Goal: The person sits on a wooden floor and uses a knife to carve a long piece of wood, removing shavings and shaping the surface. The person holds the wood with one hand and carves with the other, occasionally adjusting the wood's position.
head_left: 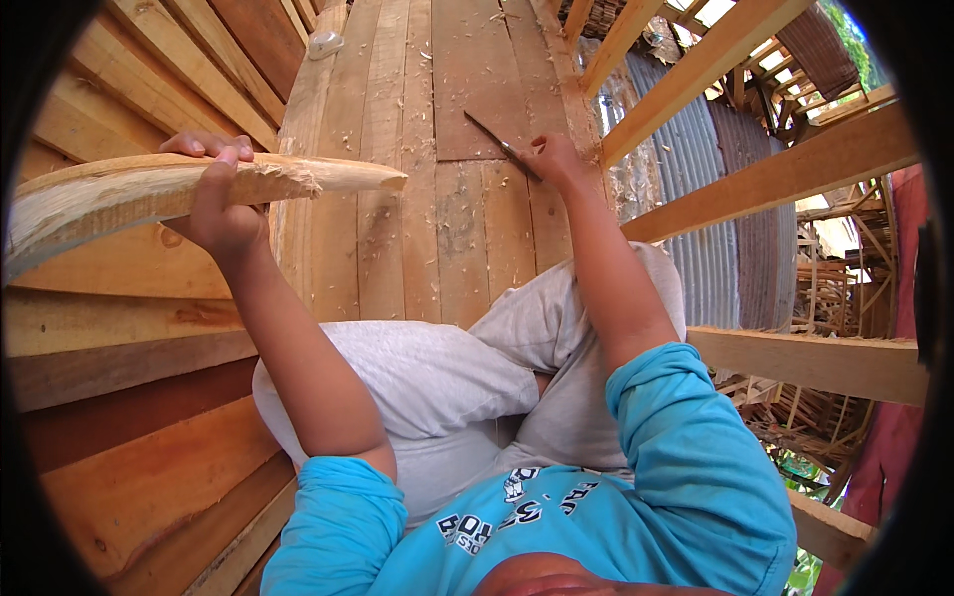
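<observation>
A long, pale piece of carved wood (pixel 268 179) rises at the left, its rough-cut end pointing right. My left hand (pixel 221 194) is closed around it, thumb on the near side and fingers over the top. On the plank floor, a slim knife with a dark blade (pixel 484 129) lies at a slant. My right hand (pixel 550 159) reaches forward to it, fingers pinched at its middle where blade and handle meet. Part of the grip is hidden by the fingers.
Wood shavings dot the plank floor (pixel 381 238) in front of my crossed legs. Stacked boards (pixel 149 397) form a wall on the left. Slatted wooden rails (pixel 775 189) stand on the right, with corrugated metal sheets (pixel 686 179) beyond. A small clear object (pixel 325 44) sits at the far left.
</observation>
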The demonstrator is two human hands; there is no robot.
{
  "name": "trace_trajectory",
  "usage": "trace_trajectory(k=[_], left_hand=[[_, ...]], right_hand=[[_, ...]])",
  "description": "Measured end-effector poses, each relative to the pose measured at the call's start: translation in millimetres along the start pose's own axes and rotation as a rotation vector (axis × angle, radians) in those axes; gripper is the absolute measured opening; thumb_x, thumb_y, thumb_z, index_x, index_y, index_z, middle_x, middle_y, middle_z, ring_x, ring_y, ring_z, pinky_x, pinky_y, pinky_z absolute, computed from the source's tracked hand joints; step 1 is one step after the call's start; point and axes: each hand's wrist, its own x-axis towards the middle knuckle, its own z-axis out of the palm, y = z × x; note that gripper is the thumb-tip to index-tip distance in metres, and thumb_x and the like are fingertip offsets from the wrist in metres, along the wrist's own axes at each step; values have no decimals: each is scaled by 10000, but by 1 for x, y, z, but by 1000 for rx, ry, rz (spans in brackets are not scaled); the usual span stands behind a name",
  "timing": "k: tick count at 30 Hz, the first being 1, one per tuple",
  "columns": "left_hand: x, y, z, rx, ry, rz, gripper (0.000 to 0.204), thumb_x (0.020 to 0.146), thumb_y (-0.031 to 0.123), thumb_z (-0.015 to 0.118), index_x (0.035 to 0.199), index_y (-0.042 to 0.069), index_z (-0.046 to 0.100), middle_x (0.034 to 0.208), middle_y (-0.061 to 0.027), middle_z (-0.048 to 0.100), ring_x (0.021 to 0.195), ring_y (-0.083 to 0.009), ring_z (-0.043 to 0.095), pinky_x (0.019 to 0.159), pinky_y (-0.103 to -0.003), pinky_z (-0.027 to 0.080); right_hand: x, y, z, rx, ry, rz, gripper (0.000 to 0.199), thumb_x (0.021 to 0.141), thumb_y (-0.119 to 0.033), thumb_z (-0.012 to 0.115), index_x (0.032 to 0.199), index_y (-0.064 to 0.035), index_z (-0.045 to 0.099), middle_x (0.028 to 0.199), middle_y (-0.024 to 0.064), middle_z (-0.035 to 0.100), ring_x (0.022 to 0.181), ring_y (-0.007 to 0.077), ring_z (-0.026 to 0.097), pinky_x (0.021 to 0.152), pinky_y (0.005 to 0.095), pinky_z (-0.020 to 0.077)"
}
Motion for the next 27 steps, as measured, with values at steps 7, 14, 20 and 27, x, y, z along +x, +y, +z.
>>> trace_trajectory(k=[7, 14, 20, 27], left_hand=[[-3, 6, 3, -12, 63, 4, 295, 708, -79, 595, 950, 42, 476, 761, -62, 489, 678, -180, 522, 694, -362, 496], [0, 0, 2, 8, 12, 10, 280, 728, -53, 579, 965, 50, 473, 762, -80, 498, 718, -205, 531, 737, -390, 473], [0, -2, 3, -46, 11, -28, 276, 729, -46, 575, 965, 56, 475, 758, -80, 497, 720, -210, 533, 749, -402, 468], [-1, 0, 7, -66, 14, -34, 277, 725, -31, 572, 964, 71, 478, 758, -73, 499, 729, -212, 538, 761, -409, 462]], right_hand=[[-27, -53, 15, -245, -295, -95, 309, 742, -341, 847, 921, -99, 775, 959, 144, 746, 913, 322, 706, 810, 423, 555], [-14, -30, 25, -72, -482, -139, 172, 819, -199, 804, 780, -39, 754, 791, 107, 737, 815, 222, 728, 696, 331, 557], [18, -2, -32, 1359, 76, 267, 135, 913, -27, 632, 1018, 52, 660, 971, 175, 703, 831, 239, 738, 612, 356, 607], [23, 34, -40, 464, 246, 332, 406, 872, -234, 726, 1180, 17, 641, 1025, 188, 697, 884, 291, 731, 699, 406, 603]])
